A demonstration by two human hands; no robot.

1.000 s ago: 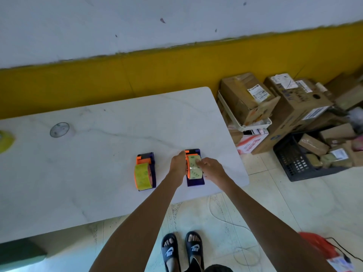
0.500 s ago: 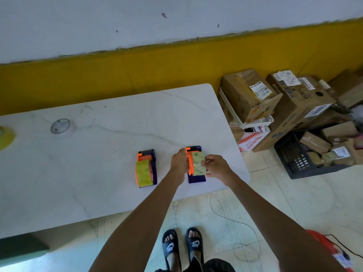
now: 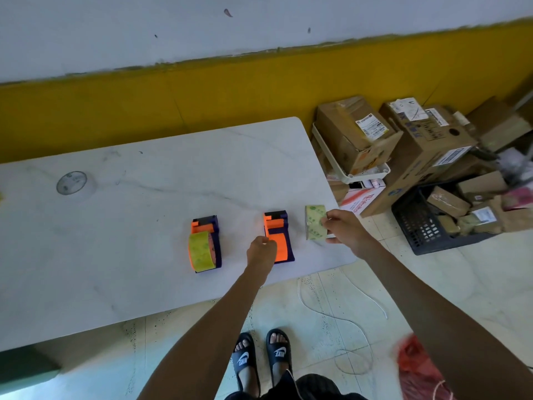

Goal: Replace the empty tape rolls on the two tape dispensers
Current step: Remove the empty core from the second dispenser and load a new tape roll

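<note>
Clear tape roll [image 3: 75,183] flat near bench [image 3: 144,278] left edge. Orange-purple dispenser [image 3: 205,244] mid-bench, yellow-green roll mounted. Left hand [image 3: 261,249], grip closed, steadies bare second dispenser [image 3: 277,236]. Right hand [image 3: 344,226] pinches greenish tape roll [image 3: 315,222] near right edge. Risk: loose pinch, roll drops off edge.

A white marble-patterned table [image 3: 144,255] carries two orange-and-purple tape dispensers side by side near its front edge. The left dispenser [image 3: 205,243] has a yellowish tape roll mounted on it, while the right dispenser [image 3: 277,236] has none. A flat grey roll [image 3: 72,182] lies far to the left.
</note>
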